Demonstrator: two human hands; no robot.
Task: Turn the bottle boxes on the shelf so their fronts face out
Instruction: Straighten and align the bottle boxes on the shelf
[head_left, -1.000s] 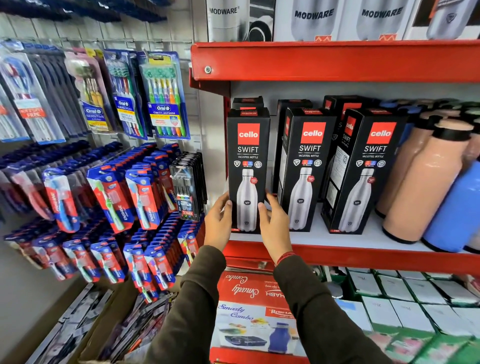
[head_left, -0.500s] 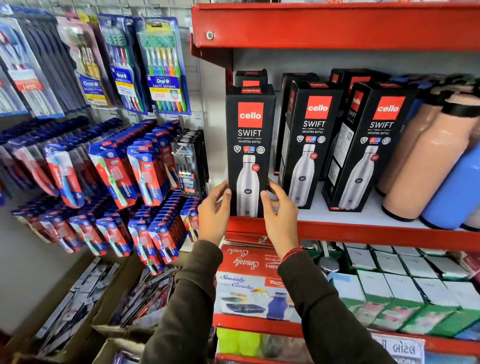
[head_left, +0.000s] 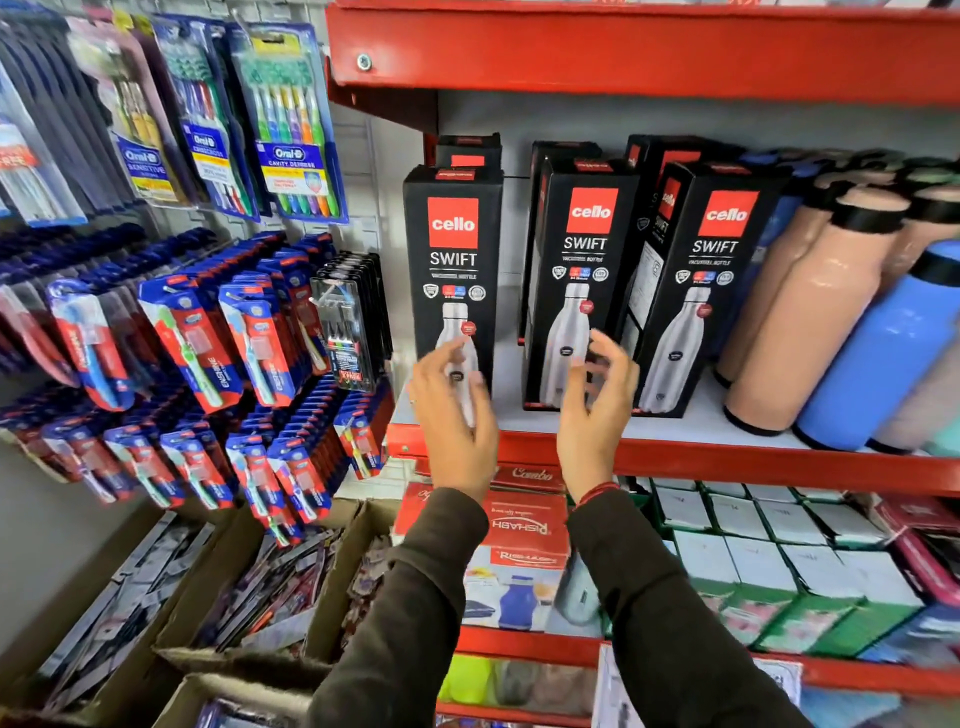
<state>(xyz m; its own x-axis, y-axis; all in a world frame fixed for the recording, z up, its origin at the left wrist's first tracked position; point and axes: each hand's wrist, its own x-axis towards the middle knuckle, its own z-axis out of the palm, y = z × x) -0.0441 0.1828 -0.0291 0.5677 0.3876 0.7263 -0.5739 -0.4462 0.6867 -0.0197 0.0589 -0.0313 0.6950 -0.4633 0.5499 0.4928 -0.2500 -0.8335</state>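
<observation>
Both hands were up at the shelf lip and empty. The left hand (head_left: 457, 415) hung with fingers loosely spread in front of the lower part of the leftmost box (head_left: 453, 270), not gripping it as far as the blur let me tell. The right hand (head_left: 597, 410) was open too, fingers curled around nothing, hovering before the middle box (head_left: 584, 275).

Behind them, on the red shelf (head_left: 701, 460), that leftmost box stood upright and square, logo and bottle picture facing out: looked finished. The middle box showed its front as well, angled a touch. The right box (head_left: 711, 280) was turned more, one side panel plainly showing beside its front, so I judged that one needed straightening.

Further back, more black boxes (head_left: 652, 156) stood in a second row, mostly hidden; their facing could not be read. The loose bottles (head_left: 800, 322) sat at the right.
</observation>
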